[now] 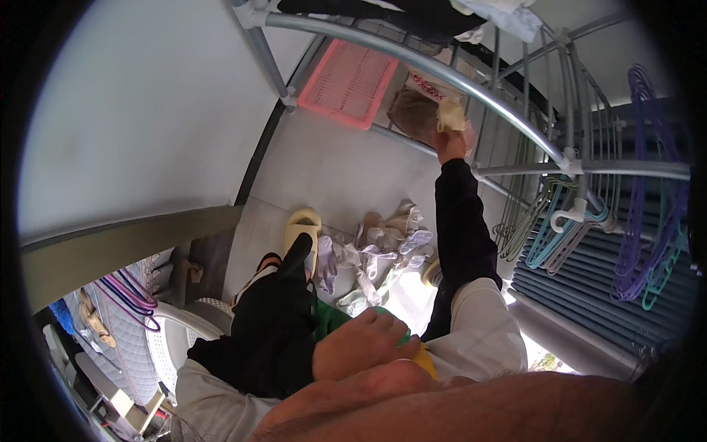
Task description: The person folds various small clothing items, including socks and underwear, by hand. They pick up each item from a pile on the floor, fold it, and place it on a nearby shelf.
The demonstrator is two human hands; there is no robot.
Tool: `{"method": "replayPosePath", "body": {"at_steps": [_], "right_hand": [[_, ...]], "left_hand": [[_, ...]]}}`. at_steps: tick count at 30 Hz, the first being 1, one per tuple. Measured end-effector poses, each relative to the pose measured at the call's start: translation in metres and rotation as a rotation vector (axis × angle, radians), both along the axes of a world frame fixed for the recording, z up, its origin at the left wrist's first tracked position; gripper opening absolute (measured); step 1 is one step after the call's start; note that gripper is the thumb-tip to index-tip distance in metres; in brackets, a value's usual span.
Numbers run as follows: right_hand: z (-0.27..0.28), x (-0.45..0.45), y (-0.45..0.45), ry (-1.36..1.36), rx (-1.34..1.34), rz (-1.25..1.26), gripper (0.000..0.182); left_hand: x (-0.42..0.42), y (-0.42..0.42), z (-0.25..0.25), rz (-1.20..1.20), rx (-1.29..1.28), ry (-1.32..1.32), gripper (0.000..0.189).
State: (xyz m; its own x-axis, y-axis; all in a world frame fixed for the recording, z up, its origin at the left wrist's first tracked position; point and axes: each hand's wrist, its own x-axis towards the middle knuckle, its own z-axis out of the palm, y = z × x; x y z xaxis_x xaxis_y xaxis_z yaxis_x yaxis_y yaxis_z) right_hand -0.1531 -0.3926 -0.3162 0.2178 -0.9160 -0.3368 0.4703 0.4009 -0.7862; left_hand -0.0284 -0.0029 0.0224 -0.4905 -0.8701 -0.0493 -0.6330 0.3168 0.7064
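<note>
My right hand (451, 145) reaches forward at the end of a black sleeve, closed on a folded pale yellow cloth (451, 115). It is over the rack's low shelf, beside a brown cloth bundle (413, 113) and a pink item partly behind the wrist. My left hand (362, 345) lies near my lap, fingers curled over green fabric (330, 319), with a yellow patch just beside it. Socks and small pale cloths (381, 243) lie loosely on the tiled floor between my feet.
A metal drying rack (420, 52) stands ahead, a pink plastic basket (348, 83) on its low shelf. Purple hangers (635, 182) and blue hangers (547, 232) hang at right. A white wall (132, 110) borders the left, with a white perforated basket (171, 342) lower down. A yellow slipper (302, 221) is on the floor.
</note>
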Motion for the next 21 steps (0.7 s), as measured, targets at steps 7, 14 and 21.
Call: {"method": "replayPosePath", "body": {"at_steps": [7,14,21], "right_hand": [[-0.061,0.001,-0.007,0.183,0.338,-0.130,0.024],[-0.068,-0.009,-0.010,0.214,0.347,-0.018,0.024],[-0.031,0.001,0.045,0.508,0.222,0.263,0.025]], "left_hand": [[0.015,-0.026,0.017,-0.291,0.389,-0.077,0.057],[0.012,-0.015,0.016,-0.177,0.326,-0.041,0.050],[0.004,0.000,0.010,0.043,0.143,0.033,0.028]]}}
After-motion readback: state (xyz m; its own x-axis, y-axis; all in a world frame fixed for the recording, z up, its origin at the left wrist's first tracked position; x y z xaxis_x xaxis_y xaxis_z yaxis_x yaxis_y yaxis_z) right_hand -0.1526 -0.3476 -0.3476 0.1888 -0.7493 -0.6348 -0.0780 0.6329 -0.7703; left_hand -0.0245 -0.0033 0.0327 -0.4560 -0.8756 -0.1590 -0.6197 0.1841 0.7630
